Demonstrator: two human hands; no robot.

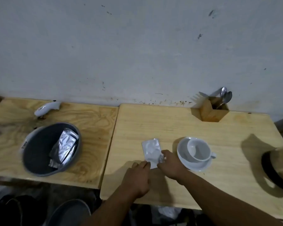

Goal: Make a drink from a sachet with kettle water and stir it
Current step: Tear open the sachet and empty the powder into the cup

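A silver foil sachet (151, 149) lies flat on the right wooden table (170, 124). My left hand (136, 178) pinches its near left corner. My right hand (170, 163) pinches its near right corner, where the foil looks crumpled. Just right of the sachet an empty white cup (198, 149) stands on a white saucer (183, 154), handle pointing right. The kettle (279, 167) sits at the right edge, partly cut off, with a dark band and handle. Spoons (225, 95) stand in a wooden holder (212, 111) at the back.
A grey bowl (38, 149) holding several more foil sachets sits on the left table (91, 128). A white handheld device (47, 108) lies behind it by the wall. A gap separates the two tables. A wooden fork leans in the holder.
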